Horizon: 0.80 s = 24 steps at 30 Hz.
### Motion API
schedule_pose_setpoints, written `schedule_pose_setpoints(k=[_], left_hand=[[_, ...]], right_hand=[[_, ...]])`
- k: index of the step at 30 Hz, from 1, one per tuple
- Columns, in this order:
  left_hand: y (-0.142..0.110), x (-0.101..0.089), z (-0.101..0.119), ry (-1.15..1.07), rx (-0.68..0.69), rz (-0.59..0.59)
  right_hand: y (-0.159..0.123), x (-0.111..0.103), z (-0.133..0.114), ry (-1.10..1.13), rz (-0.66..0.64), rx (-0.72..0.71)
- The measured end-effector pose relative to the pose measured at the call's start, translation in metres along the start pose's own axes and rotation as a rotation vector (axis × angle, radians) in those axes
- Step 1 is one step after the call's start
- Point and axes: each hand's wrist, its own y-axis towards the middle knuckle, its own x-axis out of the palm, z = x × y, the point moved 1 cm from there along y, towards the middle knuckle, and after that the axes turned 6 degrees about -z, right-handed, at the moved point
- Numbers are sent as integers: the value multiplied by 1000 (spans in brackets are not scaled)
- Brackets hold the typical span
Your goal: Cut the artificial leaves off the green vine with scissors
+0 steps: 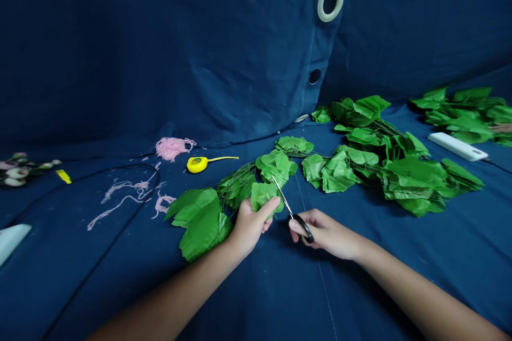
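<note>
My left hand (pixel 252 224) is closed on a green artificial leaf (pixel 263 194), thumb on top and fingers curled beneath. My right hand (pixel 320 234) grips a pair of scissors (pixel 285 200) with black handles. The metal blades point up and left, their tips at the right edge of that leaf; I cannot tell whether they touch it. Larger artificial leaves (pixel 202 221) lie to the left of my left hand. Just beyond the hands are a bunch of leaves with thin stems (pixel 238 186) and a crinkled leaf cluster (pixel 274 165).
Piles of artificial leaves (pixel 416 176) lie at the right, near a white power strip (pixel 458 146). A yellow tape measure (pixel 198 164), pink yarn (pixel 173 148) and loose pink strands (pixel 124 192) are left of centre. A black cable (pixel 108 250) crosses the blue cloth; artificial flowers (pixel 20 168) sit far left.
</note>
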Motion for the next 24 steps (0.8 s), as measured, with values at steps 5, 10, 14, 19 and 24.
schedule_pose_setpoints(k=[5,10,14,19,24], left_hand=[[1,-2,-1,-72,-17,-54],[2,-3,-1,-104,-29,-65],[2,-3,-2,-100,-37,-66],[3,-4,-2,-89,-40,-64],[1,-2,0,-107,-49,-52]], right_hand=[[-1,0,1,-10,0,-1],[-1,0,1,-10,-4,9],[-1,0,1,-10,-5,7],[0,1,1,-6,-4,1],[-1,1,1,-15,0,-12]])
